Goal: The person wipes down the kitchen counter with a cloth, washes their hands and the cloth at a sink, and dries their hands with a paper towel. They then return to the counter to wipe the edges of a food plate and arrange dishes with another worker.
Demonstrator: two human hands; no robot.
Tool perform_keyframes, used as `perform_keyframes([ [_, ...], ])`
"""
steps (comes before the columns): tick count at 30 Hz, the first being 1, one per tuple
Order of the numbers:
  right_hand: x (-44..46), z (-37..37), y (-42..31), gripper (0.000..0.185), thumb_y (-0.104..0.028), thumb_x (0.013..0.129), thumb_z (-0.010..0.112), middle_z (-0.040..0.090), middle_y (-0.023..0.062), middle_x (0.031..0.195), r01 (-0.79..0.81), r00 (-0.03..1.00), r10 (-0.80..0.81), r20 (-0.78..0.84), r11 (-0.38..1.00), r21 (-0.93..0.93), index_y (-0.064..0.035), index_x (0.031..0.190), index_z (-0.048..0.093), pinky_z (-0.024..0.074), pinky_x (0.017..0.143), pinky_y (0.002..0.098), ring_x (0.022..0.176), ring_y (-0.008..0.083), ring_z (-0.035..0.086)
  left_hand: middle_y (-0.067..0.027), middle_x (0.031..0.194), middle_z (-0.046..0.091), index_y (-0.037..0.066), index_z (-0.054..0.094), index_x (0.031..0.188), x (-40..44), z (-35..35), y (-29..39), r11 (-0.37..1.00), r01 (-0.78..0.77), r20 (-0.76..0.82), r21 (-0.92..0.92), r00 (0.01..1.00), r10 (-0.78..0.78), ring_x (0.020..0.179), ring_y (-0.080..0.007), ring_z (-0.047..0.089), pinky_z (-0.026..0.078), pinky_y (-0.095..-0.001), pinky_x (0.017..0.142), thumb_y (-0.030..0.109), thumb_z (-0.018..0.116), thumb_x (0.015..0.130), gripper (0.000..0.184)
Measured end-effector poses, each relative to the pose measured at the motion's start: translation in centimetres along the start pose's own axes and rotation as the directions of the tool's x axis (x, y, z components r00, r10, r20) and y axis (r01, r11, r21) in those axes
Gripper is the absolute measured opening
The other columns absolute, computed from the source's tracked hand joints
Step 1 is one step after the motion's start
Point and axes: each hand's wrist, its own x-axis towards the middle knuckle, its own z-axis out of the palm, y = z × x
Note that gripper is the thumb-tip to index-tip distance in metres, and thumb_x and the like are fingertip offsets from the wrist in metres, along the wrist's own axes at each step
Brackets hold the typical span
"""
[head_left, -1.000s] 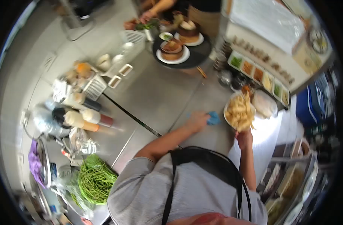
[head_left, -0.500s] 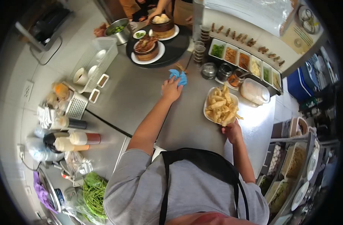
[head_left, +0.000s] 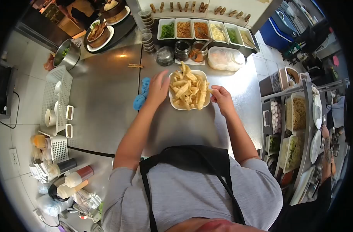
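Observation:
A white dish [head_left: 175, 103] heaped with golden fried strips [head_left: 190, 88] stands on the steel counter in front of me. My left hand [head_left: 158, 92] is at the dish's left side, its fingers stretched out and holding nothing. Whether it touches the rim I cannot tell. At the right rim, my right hand [head_left: 222, 99] is closed in a pinch, thumb and fingertips on the end of a fried strip that sticks out. A crumpled blue cloth [head_left: 141, 96] lies on the counter just left of my left forearm.
Behind the dish are lidded jars [head_left: 182, 50], a plastic tub [head_left: 226, 58] and a row of topping trays [head_left: 192, 28]. Clothespins [head_left: 135, 66] lie farther left. A black round tray [head_left: 124, 28] bears bamboo steamers. Baskets [head_left: 59, 123] and sauce bottles [head_left: 79, 176] line the left.
My left hand has let go of the blue cloth and moved right to the dish. My right hand has shifted up along the dish's right side. The camera view has turned rightward.

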Motion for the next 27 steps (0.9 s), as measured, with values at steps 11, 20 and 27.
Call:
perform_keyframes([
  [11,-1.6,0.2,1.8,0.014,-0.01,0.07,0.059,0.053,0.0115,0.068,0.338,0.905,-0.423,0.036,0.667,-0.664,-0.0006,0.08,0.055,0.0423,0.057,0.0298,0.06,0.023,0.051,-0.0173,0.108,0.05,0.002,0.051,0.105,9.8,3.6,2.8,0.916,-0.145,0.658,0.374,0.737,-0.152,0.101,-0.027,0.047,0.036,-0.0338,0.086,0.022,0.044,0.079,0.034],
  [20,-2.1,1.5,1.1,0.012,-0.01,0.069,0.061,0.053,0.0119,0.071,0.264,0.91,-0.41,-0.054,0.676,-0.688,-0.0029,0.074,0.052,0.0423,0.056,0.0325,0.061,0.0247,0.052,-0.0138,0.065,0.057,0.003,0.058,0.064,8.4,2.0,1.7,0.931,0.08,0.455,0.357,0.856,-0.248,0.067,-0.0309,0.056,0.044,-0.0366,0.062,0.009,0.05,0.066,0.011],
  [27,-2.0,1.3,1.4,0.008,-0.009,0.07,0.059,0.053,0.0123,0.074,0.406,0.837,-0.544,0.062,0.54,-0.737,-0.0043,0.075,0.057,0.0431,0.059,0.035,0.066,0.0282,0.053,-0.0128,0.069,0.059,0.001,0.059,0.071,6.6,2.4,1.0,0.928,0.074,0.322,0.366,0.925,-0.201,0.065,-0.0248,0.057,0.044,-0.0324,0.06,0.011,0.053,0.069,0.012],
])
